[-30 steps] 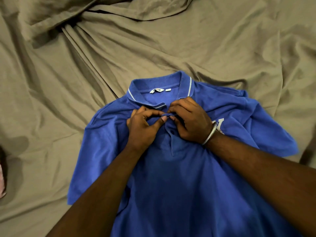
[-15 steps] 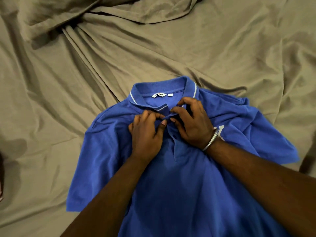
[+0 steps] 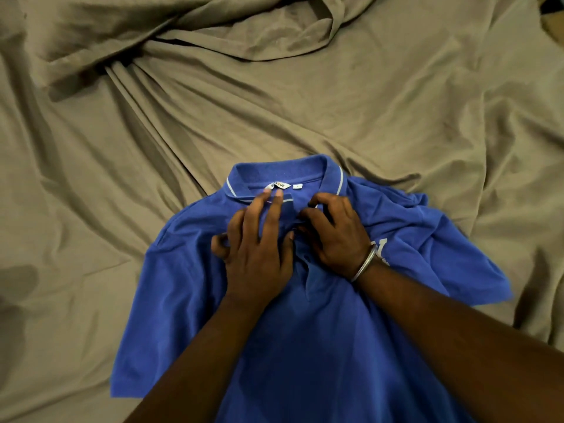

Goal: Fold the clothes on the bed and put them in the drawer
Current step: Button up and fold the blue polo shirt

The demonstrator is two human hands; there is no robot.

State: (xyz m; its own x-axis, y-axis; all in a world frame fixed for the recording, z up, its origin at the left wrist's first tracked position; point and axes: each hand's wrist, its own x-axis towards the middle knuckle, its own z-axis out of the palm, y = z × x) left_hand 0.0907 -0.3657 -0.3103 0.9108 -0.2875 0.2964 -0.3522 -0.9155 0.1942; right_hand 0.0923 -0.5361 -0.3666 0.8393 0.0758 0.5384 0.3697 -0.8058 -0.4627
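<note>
Head view: blue polo shirt (image 3: pixel 305 346) lies face-up, collar white-striped.

Left hand (image 3: pixel 258 248) splayed flat; right hand (image 3: pixel 337 236) curled, pinching.

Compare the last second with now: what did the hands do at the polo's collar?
The left hand let go of the placket; its fingers now reach straight to the collar. The right hand still pinches the fabric beside it. The blue polo shirt stays flat on the olive sheet.
</note>
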